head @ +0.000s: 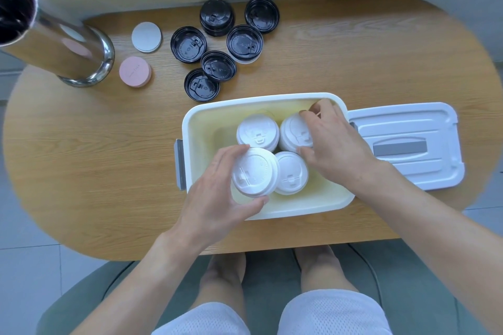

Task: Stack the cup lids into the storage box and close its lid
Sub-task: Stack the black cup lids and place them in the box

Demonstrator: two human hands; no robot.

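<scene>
**White lids packed into the open box**

Head view: a stack of white lids [255,171] was clasped by the left hand [217,193], fingers curled around its rim, over the storage box [206,117], apparently to seat it. Another white stack [295,132] was pinched by the right hand [332,144]. The black lids [217,43] lay on the table [81,158]; the box lid [408,144] was set aside, leaving the opening free.

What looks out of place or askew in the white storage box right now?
One thing: the stack of white plastic cup lids in the left hand sits tilted, leaning over the neighbouring front white lid stack instead of resting flat in the white plastic storage box. Nothing looks spilled or damaged. The black plastic cup lids lie loose on the wooden table.
</scene>
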